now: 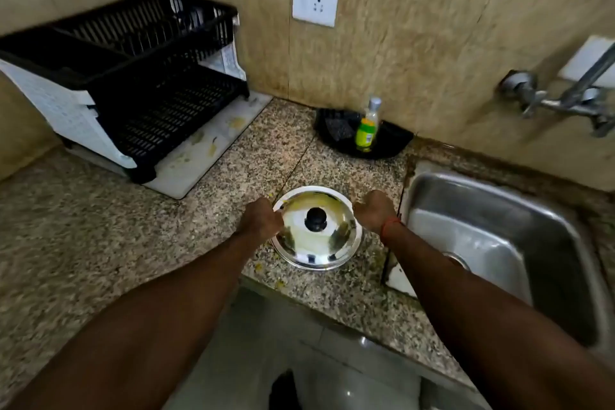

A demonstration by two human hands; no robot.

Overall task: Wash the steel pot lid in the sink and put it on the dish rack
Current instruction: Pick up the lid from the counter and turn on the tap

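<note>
Head view: I am looking down on a granite counter, with both forearms reaching forward to one thing.
Lid: the steel pot lid (316, 228) is lying knob-up on the counter (100, 226), just left of the sink (499, 243) and not in it; yellowish smears are showing on its dome.
Knob: the black knob (316, 218) is sitting at the centre, untouched, between my two hands.
Axis: the lid is round, so no long axis is mattering; the rim is what I am working with.
Left hand: my left hand (263, 220) is curling closed at the lid's left rim, seeming to pinch the edge.
Right hand: my right hand (374, 211) is closing on the right rim likewise; I cannot tell how firmly either one is gripping.
Nearer hand: both are equally close, one per side.
Direction: the sink is lying to the right, on my right hand's side, so I am judging the carry as a short shift rightward.
Tap: the tap (562, 100) is sitting on the far wall above the basin.
Rack: the dish rack (133, 76) is standing far left, well apart from the lid.
</note>
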